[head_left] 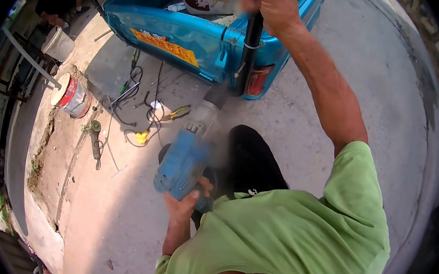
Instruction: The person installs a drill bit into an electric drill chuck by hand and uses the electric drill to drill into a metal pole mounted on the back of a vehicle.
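Observation:
My left hand is wrapped round the handle of a blue power drill, low in front of my body. The drill is partly blurred, and its dark chuck points up toward the base of a black pole. Whether the drill's tip touches the pole cannot be made out. My right hand is closed round the upper part of that pole, its fingers partly blurred. The pole stands at the corner of a blue cargo bed, beside a red tail light.
Pliers, cords and a yellow plug lie on the concrete at left. Farther left are a grinder-like green tool, a labelled bucket and a white bucket. Another person sits at upper left.

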